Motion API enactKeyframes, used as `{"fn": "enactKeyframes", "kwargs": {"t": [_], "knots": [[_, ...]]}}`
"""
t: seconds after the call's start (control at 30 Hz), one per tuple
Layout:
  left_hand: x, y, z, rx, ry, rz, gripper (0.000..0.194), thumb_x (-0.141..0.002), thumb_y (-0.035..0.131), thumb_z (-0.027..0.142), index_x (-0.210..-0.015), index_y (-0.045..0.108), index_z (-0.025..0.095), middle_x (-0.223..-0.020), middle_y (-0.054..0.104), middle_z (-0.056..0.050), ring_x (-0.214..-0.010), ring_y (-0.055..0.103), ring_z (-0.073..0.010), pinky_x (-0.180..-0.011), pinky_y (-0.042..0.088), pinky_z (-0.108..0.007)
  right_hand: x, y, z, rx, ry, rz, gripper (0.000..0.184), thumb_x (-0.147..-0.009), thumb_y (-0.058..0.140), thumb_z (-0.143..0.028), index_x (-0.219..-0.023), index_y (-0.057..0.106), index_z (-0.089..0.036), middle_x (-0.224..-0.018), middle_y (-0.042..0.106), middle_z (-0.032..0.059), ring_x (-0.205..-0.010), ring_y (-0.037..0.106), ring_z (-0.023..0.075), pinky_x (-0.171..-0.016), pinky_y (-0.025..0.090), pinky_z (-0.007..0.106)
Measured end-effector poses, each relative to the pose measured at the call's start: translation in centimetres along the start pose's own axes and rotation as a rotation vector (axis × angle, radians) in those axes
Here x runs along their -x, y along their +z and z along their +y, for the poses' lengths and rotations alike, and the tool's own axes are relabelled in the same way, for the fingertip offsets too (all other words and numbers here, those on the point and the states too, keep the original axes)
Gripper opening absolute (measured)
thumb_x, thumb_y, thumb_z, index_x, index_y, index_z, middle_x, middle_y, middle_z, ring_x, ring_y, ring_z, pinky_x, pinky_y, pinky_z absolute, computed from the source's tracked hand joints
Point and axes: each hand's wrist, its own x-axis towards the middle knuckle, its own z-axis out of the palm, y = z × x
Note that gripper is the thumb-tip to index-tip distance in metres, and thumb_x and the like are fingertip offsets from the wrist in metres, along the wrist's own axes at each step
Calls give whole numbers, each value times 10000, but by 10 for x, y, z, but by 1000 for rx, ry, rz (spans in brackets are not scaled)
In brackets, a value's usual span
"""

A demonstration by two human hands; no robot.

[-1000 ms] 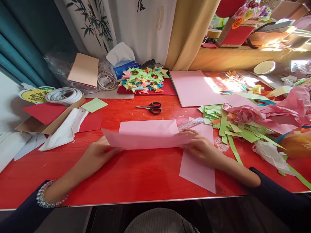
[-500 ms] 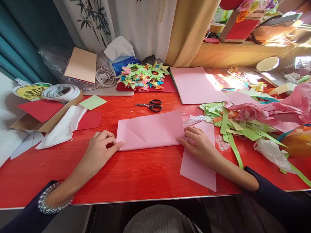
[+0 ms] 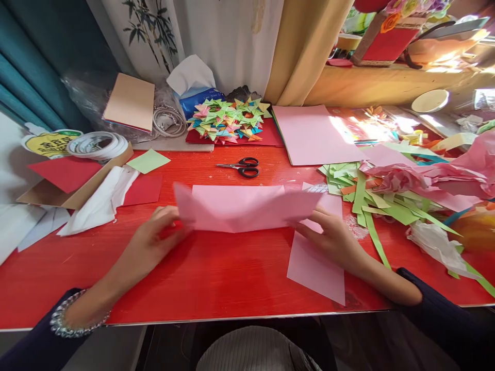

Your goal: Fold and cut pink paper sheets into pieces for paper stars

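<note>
A folded sheet of pink paper [image 3: 240,208] lies in front of me, its near layer lifted and bowed, with both ends raised. My left hand [image 3: 158,234] has its fingers closed on the left end of this paper, slightly blurred by motion. At the right end, my right hand [image 3: 325,232] pinches the same layer between thumb and fingers. Under the right hand is another pink paper piece [image 3: 319,273], flat on the table. A ruler [image 3: 317,188], partly covered, lies at its top. Black-handled scissors [image 3: 247,167] rest beyond the folded paper.
Folded paper stars [image 3: 228,121] are heaped at the back, left of a pink paper stack [image 3: 317,135]. Green paper strips [image 3: 359,193] and crumpled pink paper [image 3: 436,170] spread on the right. A cardboard box [image 3: 96,178] with tape rolls [image 3: 98,146] stands left, on the red table [image 3: 232,283].
The near layer of the folded pink paper has come up off the sheet behind it, bending at its middle. Both hands lifted its ends; my right hand shifted slightly right.
</note>
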Motion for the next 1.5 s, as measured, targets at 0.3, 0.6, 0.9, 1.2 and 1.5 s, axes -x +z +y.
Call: {"fn": "enactKeyframes", "kwargs": {"t": [0.3,0.6,0.9,1.2,1.5], "knots": [[0,-9,-10,-396,350,-99,314,-933,342,214,-949,655,222,-1073,686,-17,-1058,599,-184,-1040,387,-418,28,-11,0,403,11,-218,542,-983,358,-307,-1486,240,-142,-1507,316,175,-1383,327,275,-1087,371,507],[9,19,38,-683,559,-204,584,-917,389,567,-1319,517,164,-1203,619,-132,-1032,589,-279,-851,472,-413,55,-52,43,734,-97,-314,459,-942,365,-179,-1393,449,-162,-1507,304,179,-1413,172,349,-1062,322,624],[-27,21,33,-598,424,-255,653,-942,307,563,-1370,450,91,-1411,458,-184,-1314,418,-300,-1077,353,-437,11,0,-31,630,-244,-76,489,-970,411,-289,-1345,447,22,-1431,412,233,-1379,322,289,-1109,366,459],[-46,30,23,-570,783,-143,573,-972,304,479,-1319,507,71,-1370,514,-149,-1317,437,-238,-1137,293,-412,19,5,-30,670,-211,-182,676,-959,346,-490,-1426,333,-2,-1450,391,219,-1354,368,304,-1064,413,467],[-8,32,21,-655,528,-283,849,-886,268,679,-1441,305,37,-1506,279,-166,-1388,311,-285,-1129,292,-441,57,-29,29,734,-47,-307,753,-955,236,-561,-1511,-93,-174,-1557,174,156,-1428,168,296,-1106,258,579]]}}
